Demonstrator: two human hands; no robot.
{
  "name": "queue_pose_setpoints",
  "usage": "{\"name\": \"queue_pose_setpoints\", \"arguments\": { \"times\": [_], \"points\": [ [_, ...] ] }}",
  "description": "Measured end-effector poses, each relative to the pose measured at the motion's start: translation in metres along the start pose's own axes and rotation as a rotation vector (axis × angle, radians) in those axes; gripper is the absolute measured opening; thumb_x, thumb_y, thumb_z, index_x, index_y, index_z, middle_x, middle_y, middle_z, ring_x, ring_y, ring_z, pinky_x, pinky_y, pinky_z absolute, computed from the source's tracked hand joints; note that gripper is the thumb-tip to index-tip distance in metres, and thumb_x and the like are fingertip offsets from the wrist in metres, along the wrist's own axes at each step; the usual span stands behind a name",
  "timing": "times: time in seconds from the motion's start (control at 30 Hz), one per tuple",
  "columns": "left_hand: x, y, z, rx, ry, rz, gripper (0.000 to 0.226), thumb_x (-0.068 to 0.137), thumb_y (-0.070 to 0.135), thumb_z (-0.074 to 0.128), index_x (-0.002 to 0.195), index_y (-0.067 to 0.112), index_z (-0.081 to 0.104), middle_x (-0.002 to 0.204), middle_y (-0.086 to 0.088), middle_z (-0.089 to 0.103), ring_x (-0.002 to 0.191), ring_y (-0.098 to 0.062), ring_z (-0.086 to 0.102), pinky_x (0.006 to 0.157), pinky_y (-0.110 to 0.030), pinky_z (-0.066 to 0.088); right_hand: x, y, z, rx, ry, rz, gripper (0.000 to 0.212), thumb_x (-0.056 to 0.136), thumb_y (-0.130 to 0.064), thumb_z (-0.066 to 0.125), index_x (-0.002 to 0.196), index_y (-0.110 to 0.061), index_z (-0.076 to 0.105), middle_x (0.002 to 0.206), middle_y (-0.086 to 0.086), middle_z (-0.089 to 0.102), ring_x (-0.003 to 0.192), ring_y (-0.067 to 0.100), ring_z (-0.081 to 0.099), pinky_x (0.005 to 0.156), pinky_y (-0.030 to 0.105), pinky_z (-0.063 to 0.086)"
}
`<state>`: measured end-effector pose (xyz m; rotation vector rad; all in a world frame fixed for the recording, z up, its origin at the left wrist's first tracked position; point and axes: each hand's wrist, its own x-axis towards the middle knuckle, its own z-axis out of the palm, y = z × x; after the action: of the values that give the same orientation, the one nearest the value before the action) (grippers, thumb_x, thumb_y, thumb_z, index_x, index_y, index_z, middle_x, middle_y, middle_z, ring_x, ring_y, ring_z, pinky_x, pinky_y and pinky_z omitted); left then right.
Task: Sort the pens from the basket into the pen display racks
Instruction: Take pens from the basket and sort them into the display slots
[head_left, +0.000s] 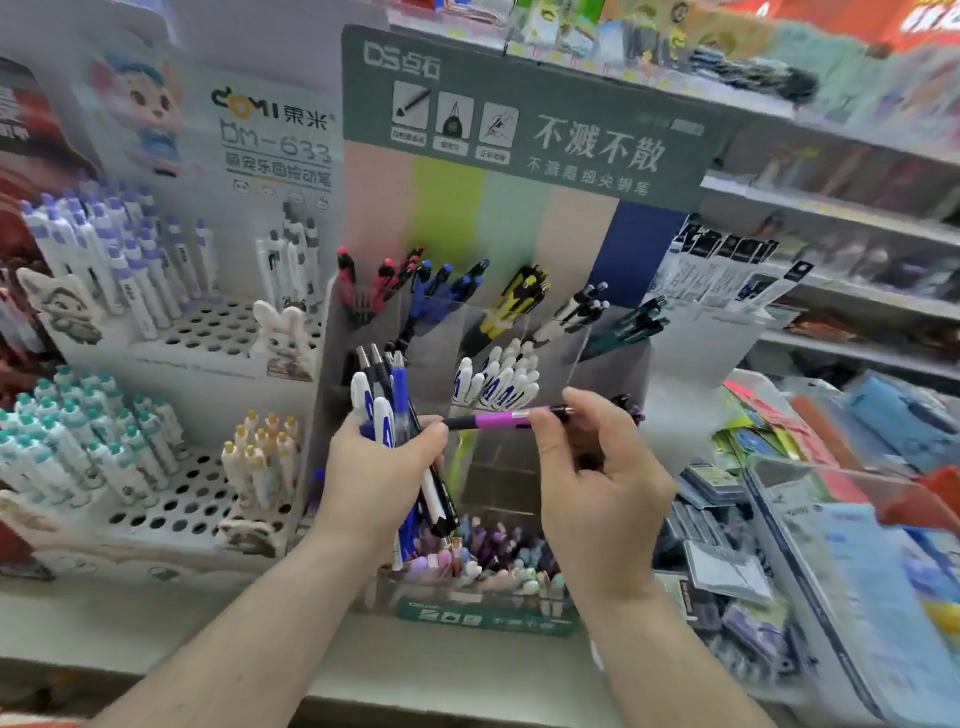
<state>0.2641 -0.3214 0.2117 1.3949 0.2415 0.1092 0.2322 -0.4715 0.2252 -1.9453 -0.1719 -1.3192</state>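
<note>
While curled tight round a bundle of pens (390, 415), the left hand (376, 480) grips blue, black and white barrels upright, thumb tip touching the dark end of a purple pen (501, 419). Held level between both hands, just in front of the clear pen display rack (519, 332). Pinched near its other end by the right hand (597, 486), thumb below, forefinger on top, remaining fingers loosely curled beneath. Behind, sorted in tilted compartments: red pens (387, 283), blue pens (441, 288), yellow-and-black pens (514, 301), white-capped pens (498, 376). Printed on the green header card (519, 111): "DS", with large characters "不溅不散". To the left, a white perforated rack (208, 327) marked "DOMI 東米" and "DM-633". Below the hands, a low tray of pastel pens (483, 561), its green label too blurred to read.
</note>
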Motion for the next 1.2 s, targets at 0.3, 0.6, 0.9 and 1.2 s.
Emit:
{"name": "queue_pose_setpoints", "arguments": {
  "times": [0.3, 0.6, 0.9, 1.2],
  "points": [
    [-0.007, 0.004, 0.026, 0.042, -0.095, 0.061, 0.01, 0.082, 0.0, 0.069, 0.085, 0.008, 0.065, 0.066, -0.004, 0.066, 0.069, -0.017, 0.063, 0.083, -0.041, 0.057, 0.04, 0.038, -0.037, -0.057, 0.312, 0.213, 0.02, 0.091, -0.027, 0.066, 0.108, -0.018, 0.068, 0.085, -0.004, 0.068, 0.074, 0.017, 0.067, 0.071, 0.025, 0.055],
    [-0.01, 0.006, 0.033, 0.031, -0.143, 0.088, 0.008, 0.083, 0.0, 0.07, 0.088, 0.0, 0.063, 0.064, -0.002, 0.066, 0.066, -0.014, 0.063, 0.073, -0.028, 0.051, 0.048, 0.086, -0.03, -0.32, 0.102, 0.23, 0.02, 0.089, -0.015, 0.072, 0.107, -0.009, 0.075, 0.092, 0.006, 0.075, 0.075, 0.014, 0.063, 0.074, 0.011, 0.045],
    [-0.012, 0.005, 0.025, 0.029, -0.171, 0.071, 0.008, 0.083, 0.0, 0.07, 0.083, 0.005, 0.063, 0.064, -0.004, 0.065, 0.069, -0.02, 0.063, 0.087, -0.049, 0.055, 0.038, 0.104, -0.012, -0.459, -0.161, 0.225, 0.018, 0.088, -0.019, 0.074, 0.105, -0.015, 0.078, 0.09, 0.006, 0.068, 0.094, 0.03, 0.056, 0.077, 0.028, 0.035],
    [-0.018, 0.002, 0.011, -0.077, -0.556, -0.095, 0.024, 0.072, 0.007, 0.073, 0.094, 0.007, 0.063, 0.071, -0.005, 0.063, 0.065, -0.019, 0.062, 0.066, -0.032, 0.054, 0.044, 0.045, -0.016, -0.273, -0.211, 0.337, 0.009, 0.09, -0.019, 0.07, 0.097, -0.02, 0.076, 0.083, -0.006, 0.068, 0.082, 0.016, 0.061, 0.073, 0.026, 0.046]
  ]
}}
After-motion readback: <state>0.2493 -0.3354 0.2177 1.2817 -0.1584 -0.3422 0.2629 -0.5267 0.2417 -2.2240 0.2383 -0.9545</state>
